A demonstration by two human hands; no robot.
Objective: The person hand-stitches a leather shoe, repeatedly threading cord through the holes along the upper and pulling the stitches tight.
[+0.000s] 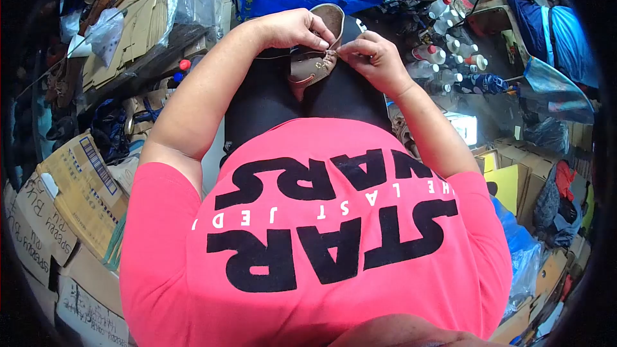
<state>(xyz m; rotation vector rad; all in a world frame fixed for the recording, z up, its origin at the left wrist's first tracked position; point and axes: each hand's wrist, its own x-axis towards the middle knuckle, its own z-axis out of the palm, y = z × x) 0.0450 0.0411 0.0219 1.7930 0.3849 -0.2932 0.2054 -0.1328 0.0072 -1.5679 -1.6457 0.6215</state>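
A brown leather shoe [313, 64] with a pale lining rests on my dark-clad thighs, its opening away from me. Over its upper runs a thin light thread [273, 58], which trails off to the left below my left wrist. My left hand [299, 29] reaches in from the left, thumb and forefinger closed together at the stitching on the upper. From the right side my right hand [374, 58] pinches the thread close to the shoe's edge, its fingertips almost meeting those of the left. Whatever else lies between the fingertips is too small to make out.
Beyond my knees stands a blue bag [270, 0] with dark items inside. Several plastic bottles [429, 54] crowd the right. Cardboard boxes [83, 180] are stacked at left, with flattened cardboard [132, 32] above. A blue rolled bundle [569, 42] lies at far right.
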